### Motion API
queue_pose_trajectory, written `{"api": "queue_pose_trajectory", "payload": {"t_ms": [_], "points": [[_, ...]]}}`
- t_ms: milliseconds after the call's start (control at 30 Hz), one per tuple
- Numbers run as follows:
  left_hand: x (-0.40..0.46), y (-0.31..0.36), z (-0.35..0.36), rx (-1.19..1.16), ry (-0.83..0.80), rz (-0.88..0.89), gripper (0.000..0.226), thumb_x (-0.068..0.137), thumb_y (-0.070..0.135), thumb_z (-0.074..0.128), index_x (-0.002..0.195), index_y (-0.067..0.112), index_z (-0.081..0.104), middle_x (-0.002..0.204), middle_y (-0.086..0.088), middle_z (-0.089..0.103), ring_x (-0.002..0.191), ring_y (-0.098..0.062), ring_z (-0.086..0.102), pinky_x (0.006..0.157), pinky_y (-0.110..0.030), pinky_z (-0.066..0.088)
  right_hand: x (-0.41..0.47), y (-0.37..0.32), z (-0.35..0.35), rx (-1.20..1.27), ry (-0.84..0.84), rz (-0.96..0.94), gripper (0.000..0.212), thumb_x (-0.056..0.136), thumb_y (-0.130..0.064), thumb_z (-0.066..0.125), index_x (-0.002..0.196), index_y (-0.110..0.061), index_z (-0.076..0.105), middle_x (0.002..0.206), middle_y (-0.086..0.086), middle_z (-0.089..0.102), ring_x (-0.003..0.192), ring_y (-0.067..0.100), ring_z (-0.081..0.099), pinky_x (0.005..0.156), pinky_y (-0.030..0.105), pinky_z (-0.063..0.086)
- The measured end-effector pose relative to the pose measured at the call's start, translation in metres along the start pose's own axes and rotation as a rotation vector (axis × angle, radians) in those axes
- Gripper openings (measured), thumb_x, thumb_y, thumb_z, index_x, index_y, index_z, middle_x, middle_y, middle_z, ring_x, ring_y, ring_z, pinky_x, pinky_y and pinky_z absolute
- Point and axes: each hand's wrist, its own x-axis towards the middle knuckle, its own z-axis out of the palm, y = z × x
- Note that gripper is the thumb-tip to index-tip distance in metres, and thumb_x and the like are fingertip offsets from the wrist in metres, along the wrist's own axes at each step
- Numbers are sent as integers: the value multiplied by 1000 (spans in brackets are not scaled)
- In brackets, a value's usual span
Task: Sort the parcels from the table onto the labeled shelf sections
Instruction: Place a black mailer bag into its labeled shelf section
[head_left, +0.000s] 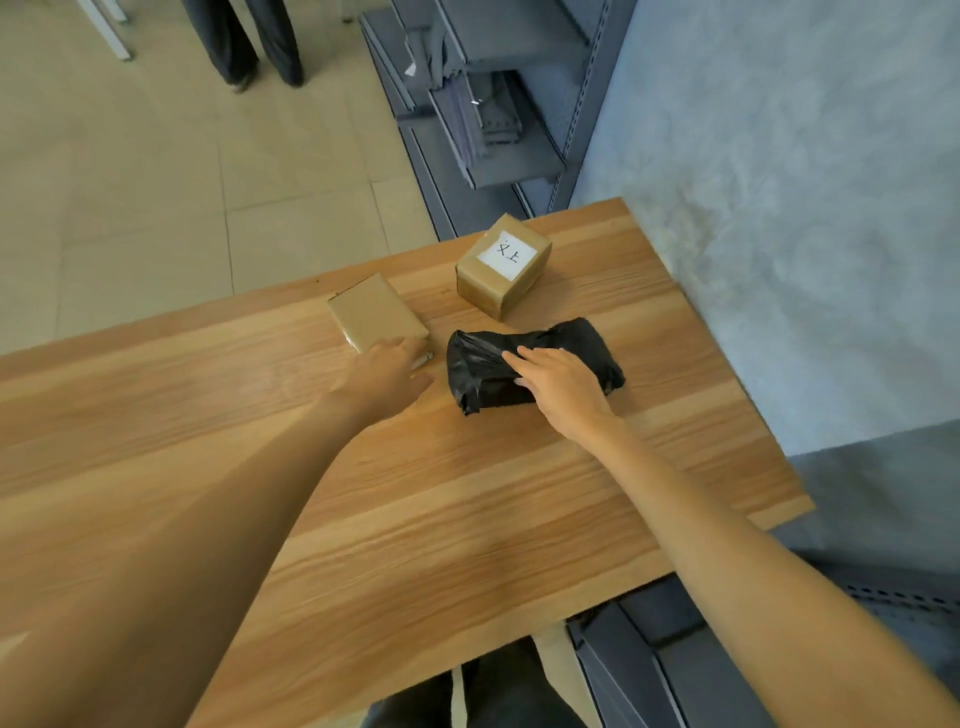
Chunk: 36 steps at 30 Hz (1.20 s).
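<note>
Both forearms were bare from the lower frame edge to the wrists, with no sleeve, cuff, watch, band or glove visible behind the fingers. The left hand (387, 371) and the right hand (563, 387) carried no rings or markings on the fingers, and the nails could not be made out at this resolution. Well behind the fingers, at the lower frame edge, dark trousers (498, 696) covered the person's legs, with a narrow pale strip running along the garment; its nature could not be determined.
</note>
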Motion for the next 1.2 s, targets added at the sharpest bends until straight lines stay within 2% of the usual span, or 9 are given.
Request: {"api": "queue_pose_trajectory", "payload": {"t_ms": [133, 267, 467, 600, 700, 800, 933, 1100, 1200], "points": [[-5, 6, -38, -25, 56, 62, 52, 94, 42, 53, 138, 16, 44, 138, -7, 51, 127, -27, 44, 97, -39, 41, -9, -9, -46, 554, -15, 301, 34, 104, -24, 42, 134, -17, 57, 124, 8, 65, 111, 26, 59, 90, 42, 49], [-10, 15, -77, -160, 92, 148, 69, 84, 49, 64, 142, 21, 41, 143, 0, 48, 130, -21, 44, 100, -29, 34, -16, -14, -97, 787, 32, 414, 28, 103, -27, 44, 82, -24, 62, 78, -8, 63, 78, 12, 58, 64, 27, 39], [-15, 34, -110, -378, 30, 217, 86, 70, 53, 77, 143, 28, 38, 145, 6, 43, 132, -16, 39, 98, -24, 27, -22, -22, -139, 1036, -131, 478, 29, 102, -36, 47, 119, -21, 64, 114, -1, 70, 107, 18, 62, 94, 33, 47], [-19, 48, -120, -429, -80, 275, 80, 69, 47, 80, 138, 38, 42, 140, 13, 48, 129, -12, 43, 103, -29, 30, -25, -34, -148, 1090, -236, 477, 22, 101, -35, 48, 109, -27, 67, 113, -2, 71, 109, 18, 63, 98, 36, 45], [-25, 58, -123, -441, -185, 329, 49, 66, 42, 83, 103, 56, 54, 100, 30, 66, 96, 9, 61, 88, -23, 44, -24, -43, -153, 1117, -277, 456, 22, 101, -31, 48, 106, -24, 68, 108, 0, 73, 103, 17, 66, 90, 31, 49], [-27, 62, -121, -451, -165, 341, 38, 65, 39, 84, 91, 48, 57, 81, 31, 67, 77, 7, 64, 75, -21, 44, -21, -46, -157, 1126, -271, 442, 23, 102, -29, 48, 107, -19, 68, 104, 5, 73, 95, 18, 68, 81, 28, 51], [-25, 60, -119, -577, -104, 281, 34, 70, 33, 82, 93, 38, 59, 82, 18, 71, 77, -1, 68, 76, -24, 50, -20, -43, -158, 1000, -125, 408, 21, 99, -37, 52, 106, -22, 66, 97, -3, 72, 84, 10, 68, 70, 22, 50], [-26, 45, -128, -917, 116, 76, 38, 67, 36, 83, 96, 31, 59, 91, 6, 71, 80, -9, 68, 64, -21, 51, -32, -23, -154, 942, 343, 422, 38, 91, -43, 62, 124, -25, 54, 118, -12, 60, 110, 5, 57, 88, 26, 50], [-27, 41, -132, -1175, 127, -13, 43, 69, 34, 82, 106, 22, 62, 95, 0, 74, 80, -14, 72, 63, -26, 55, -40, -21, -155, 1122, 440, 382, 41, 86, -42, 68, 123, -32, 54, 118, -16, 64, 109, -2, 60, 93, 27, 53]]}}
